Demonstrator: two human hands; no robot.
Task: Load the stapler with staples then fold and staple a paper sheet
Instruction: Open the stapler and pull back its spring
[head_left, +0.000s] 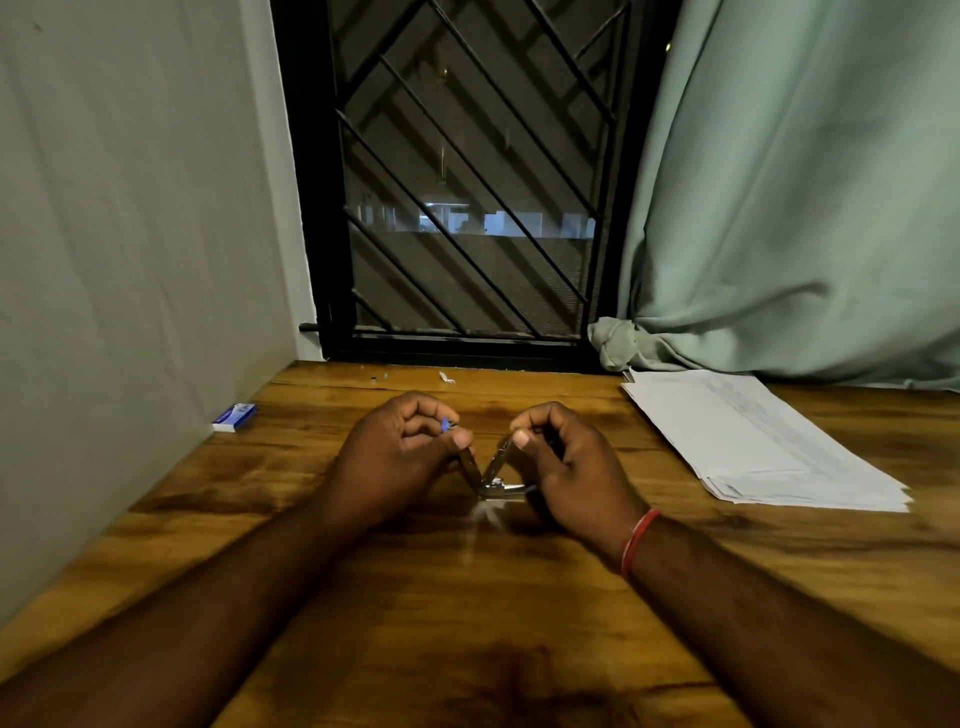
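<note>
The stapler (491, 475) was spread open in a V at the middle of the wooden surface (467, 623). The left hand (400, 457) pinched one arm in a tight grip, and the right hand (566, 462) pinched the other. Paper sheets (753, 436) lay to the right, and a staple box (235, 417) sat by the wall (130, 234).

Stapler (491, 475) open in a V, but most of both arms hidden inside left grip (400, 457) & right grip (566, 467); only hinge end + a blue tip show. Can't tell if staples are inside. Pale smear below hinge is blurred. Small blue box (235, 417) by wall: label too small to read. Print on paper stack (753, 441) too faint. Specks (447, 378) near window: can't ID. Forearms cut off at bottom edge; tabletop (467, 597) cut at bottom & right.
</note>
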